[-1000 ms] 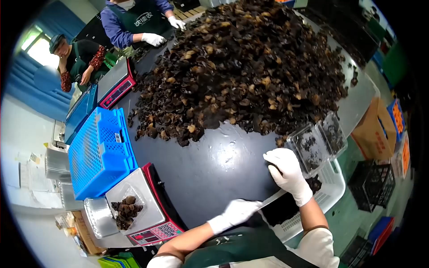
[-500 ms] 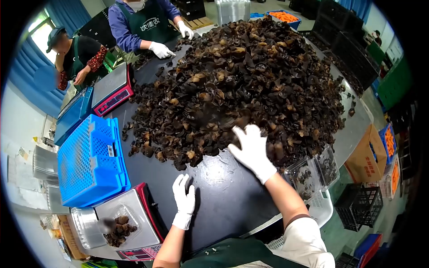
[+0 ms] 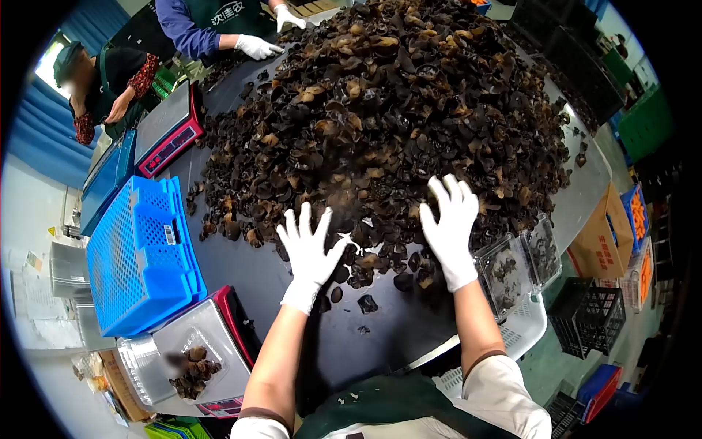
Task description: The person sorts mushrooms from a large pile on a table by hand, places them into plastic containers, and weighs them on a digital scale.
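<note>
A large heap of black wood ear mushrooms [image 3: 409,117] covers most of the dark tabletop [image 3: 365,366]. At its near left edge, my left hand [image 3: 307,252] in a white glove has its fingers spread, holding nothing I can see. My right hand [image 3: 450,230], gloved too, is open at the near right edge of the heap, fingers pointing up into it. Between the hands, several loose mushroom pieces [image 3: 367,304] lie on the table. To the right of my right hand stands an open clear plastic clamshell box [image 3: 503,276] with dark bits in it.
On the left, a clear tray of mushrooms [image 3: 196,372] sits on a scale, near a blue crate [image 3: 142,256]. Another scale [image 3: 170,150] is farther back. Across the table is a co-worker's gloved hand [image 3: 257,47]; another person [image 3: 110,88] leans at left. A carton [image 3: 601,234] stands right.
My left hand has moved forward from the bare tabletop to the heap's edge. My right hand has shifted right and slightly up. Mushroom pieces now lie nearer me on the table.
</note>
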`<state>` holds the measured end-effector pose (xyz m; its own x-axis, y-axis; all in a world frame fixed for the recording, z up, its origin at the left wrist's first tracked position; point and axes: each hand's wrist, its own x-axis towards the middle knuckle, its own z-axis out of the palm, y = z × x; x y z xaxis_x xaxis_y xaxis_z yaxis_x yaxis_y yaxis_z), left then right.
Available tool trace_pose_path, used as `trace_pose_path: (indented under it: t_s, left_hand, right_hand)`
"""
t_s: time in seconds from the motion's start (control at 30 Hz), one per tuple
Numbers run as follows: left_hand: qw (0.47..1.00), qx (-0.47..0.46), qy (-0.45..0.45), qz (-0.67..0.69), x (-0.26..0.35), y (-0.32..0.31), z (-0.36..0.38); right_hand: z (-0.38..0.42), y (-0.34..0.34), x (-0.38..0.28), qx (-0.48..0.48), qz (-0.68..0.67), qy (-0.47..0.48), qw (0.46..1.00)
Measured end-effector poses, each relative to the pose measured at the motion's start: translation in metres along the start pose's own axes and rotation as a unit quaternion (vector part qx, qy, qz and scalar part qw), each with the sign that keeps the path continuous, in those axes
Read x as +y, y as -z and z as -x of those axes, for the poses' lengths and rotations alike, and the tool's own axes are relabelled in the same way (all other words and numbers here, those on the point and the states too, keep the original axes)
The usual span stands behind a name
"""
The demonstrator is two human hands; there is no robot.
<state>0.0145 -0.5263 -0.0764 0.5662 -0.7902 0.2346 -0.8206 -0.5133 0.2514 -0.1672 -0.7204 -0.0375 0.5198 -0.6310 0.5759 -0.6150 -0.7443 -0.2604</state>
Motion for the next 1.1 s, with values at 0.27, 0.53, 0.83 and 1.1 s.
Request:
trace_pose_path:
  t_s: [0.27,0.53,0.83,1.1]
  left_hand:
    - [0.998,-0.053,-0.029,-0.027,-0.01,0.015,0.029]
    - [0.991,0.004,0.133,0.024,-0.049,0.035,0.113]
    - [0.994,-0.104,-0.015,0.027,0.007,0.03,0.142]
    - [0.992,-0.089,0.037,0.083,0.003,0.063,0.199]
  right_hand:
    - [0.035,0.0,-0.068,-0.324,-0.154,0.093,0.929]
    - [0.12,0.019,-0.129,-0.354,-0.393,0.284,0.799]
    - [0.108,0.028,-0.064,-0.303,-0.127,0.097,0.939]
    - [0.053,0.032,-0.051,-0.069,-0.172,0.082,0.979]
